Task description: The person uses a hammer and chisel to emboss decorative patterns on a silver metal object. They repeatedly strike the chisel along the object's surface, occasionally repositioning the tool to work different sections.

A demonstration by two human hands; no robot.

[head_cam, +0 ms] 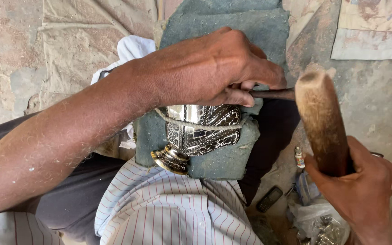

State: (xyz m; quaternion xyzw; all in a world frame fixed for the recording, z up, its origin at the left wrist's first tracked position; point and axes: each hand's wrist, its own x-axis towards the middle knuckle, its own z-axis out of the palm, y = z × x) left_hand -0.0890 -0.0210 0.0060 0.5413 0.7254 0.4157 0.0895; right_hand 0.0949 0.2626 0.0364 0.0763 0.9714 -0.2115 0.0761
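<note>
Head view: left hand (209, 68) fingers (241, 96) closed around a dark chisel (275, 94) above the engraved metal vase (200, 129), right hand (364, 190) fingers wrapped tight on a wooden mallet (320, 120)

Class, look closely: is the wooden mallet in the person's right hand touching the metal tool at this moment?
No: the wooden mallet in the right hand is raised, apart from the metal tool held by the left hand.

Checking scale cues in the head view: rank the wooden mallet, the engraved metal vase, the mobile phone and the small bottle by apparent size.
1. Wooden mallet and engraved metal vase: unsure, the mallet is nearer the camera and the vase partly covered.
2. Mobile phone.
3. Small bottle.
</note>
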